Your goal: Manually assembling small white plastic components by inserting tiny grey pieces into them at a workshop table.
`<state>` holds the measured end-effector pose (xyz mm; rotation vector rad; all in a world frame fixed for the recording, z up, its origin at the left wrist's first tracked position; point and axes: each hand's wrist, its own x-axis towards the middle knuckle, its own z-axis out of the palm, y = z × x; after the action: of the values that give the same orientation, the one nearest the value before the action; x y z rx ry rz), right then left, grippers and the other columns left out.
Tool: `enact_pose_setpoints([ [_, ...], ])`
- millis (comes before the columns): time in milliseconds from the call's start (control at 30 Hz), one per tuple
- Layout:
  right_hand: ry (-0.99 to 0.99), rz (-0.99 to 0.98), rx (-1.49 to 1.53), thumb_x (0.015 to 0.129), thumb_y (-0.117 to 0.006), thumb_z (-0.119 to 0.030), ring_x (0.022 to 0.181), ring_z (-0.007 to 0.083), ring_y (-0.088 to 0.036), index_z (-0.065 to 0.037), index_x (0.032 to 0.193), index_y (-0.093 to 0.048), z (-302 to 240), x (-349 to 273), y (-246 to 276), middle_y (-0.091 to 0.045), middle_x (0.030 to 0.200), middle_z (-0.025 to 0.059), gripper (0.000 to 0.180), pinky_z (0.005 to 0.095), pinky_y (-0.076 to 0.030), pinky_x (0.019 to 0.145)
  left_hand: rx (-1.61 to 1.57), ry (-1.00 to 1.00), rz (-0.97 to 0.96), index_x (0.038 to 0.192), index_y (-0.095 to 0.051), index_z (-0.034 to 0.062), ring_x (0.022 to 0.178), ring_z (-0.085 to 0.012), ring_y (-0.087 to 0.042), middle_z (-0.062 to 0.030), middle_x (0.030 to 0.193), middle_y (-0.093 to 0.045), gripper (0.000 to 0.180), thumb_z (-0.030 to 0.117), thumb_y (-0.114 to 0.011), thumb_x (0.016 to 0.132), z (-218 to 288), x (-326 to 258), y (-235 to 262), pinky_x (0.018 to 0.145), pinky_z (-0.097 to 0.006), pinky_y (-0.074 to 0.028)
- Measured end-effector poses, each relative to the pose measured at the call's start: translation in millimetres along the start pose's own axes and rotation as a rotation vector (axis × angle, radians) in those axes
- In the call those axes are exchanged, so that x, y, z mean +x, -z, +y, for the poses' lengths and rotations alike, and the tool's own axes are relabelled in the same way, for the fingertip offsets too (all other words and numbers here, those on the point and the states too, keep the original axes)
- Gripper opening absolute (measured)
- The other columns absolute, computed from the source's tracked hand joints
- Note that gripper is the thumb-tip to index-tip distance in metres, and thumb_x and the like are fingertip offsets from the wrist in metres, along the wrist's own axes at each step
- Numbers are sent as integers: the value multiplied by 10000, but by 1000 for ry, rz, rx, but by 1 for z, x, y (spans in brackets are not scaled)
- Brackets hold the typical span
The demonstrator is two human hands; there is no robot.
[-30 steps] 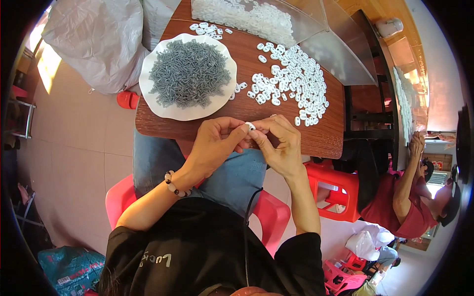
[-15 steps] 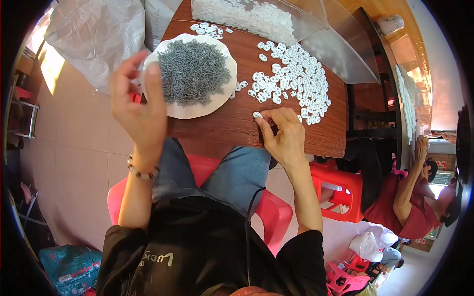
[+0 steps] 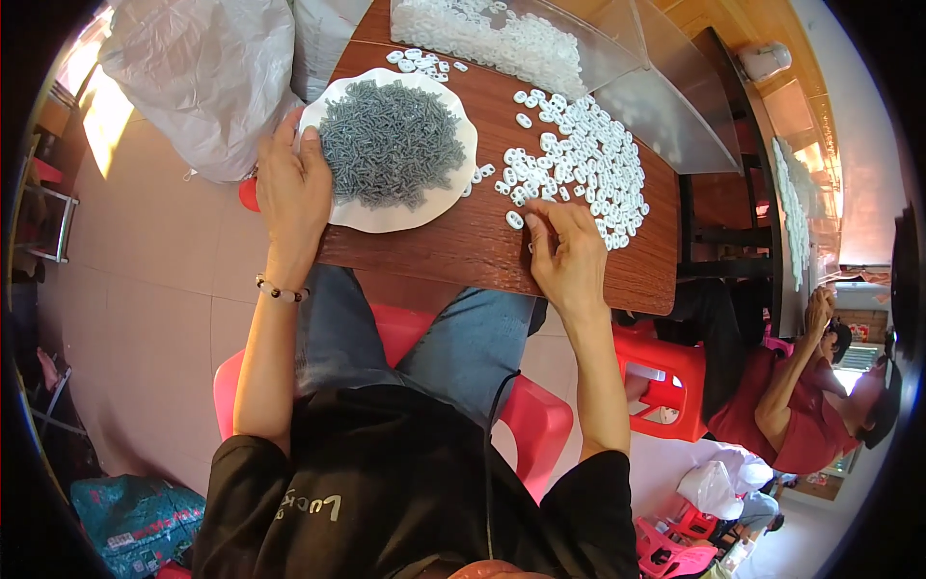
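The left hand [image 3: 294, 188] has been brought to the plate [image 3: 391, 221], the right hand [image 3: 569, 251] to the white pieces [image 3: 598, 159].
A second ago, one white piece was held between both; now they are well parted, the left thumb set by the plate's rim, a white piece [image 3: 515, 220] seen just beside the right thumb.

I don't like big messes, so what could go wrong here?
The left hand is at the rim of the white wavy-edged plate, near the edge of the brown wooden table: a bump might tip it and spill the heaped grey rod-shaped pieces. The right hand is beside loose white oval pieces; a careless sweep might scatter some.
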<state>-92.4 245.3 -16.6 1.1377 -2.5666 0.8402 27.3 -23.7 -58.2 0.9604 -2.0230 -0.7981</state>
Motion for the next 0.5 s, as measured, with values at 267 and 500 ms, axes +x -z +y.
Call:
enact_pose_setpoints([
  [267,173,-140,-70,783,-660,-9,787,237,-538,-100,968,-714,7,26,4,-603,797,60,213,343,-453,678,10,-94,28,1267,-557,37,741,-196,-471,-119,943,-555,414,315,-522,962,6,-6,1,675,-303,-393],
  [500,177,-119,-52,785,-677,-40,793,246,-527,-84,921,-703,17,34,-5,-581,770,58,145,346,-447,685,-66,-92,22,1231,-548,-46,928,-328,-565,-206,1031,-574,474,339,-522,955,10,-6,4,810,-379,-435],
])
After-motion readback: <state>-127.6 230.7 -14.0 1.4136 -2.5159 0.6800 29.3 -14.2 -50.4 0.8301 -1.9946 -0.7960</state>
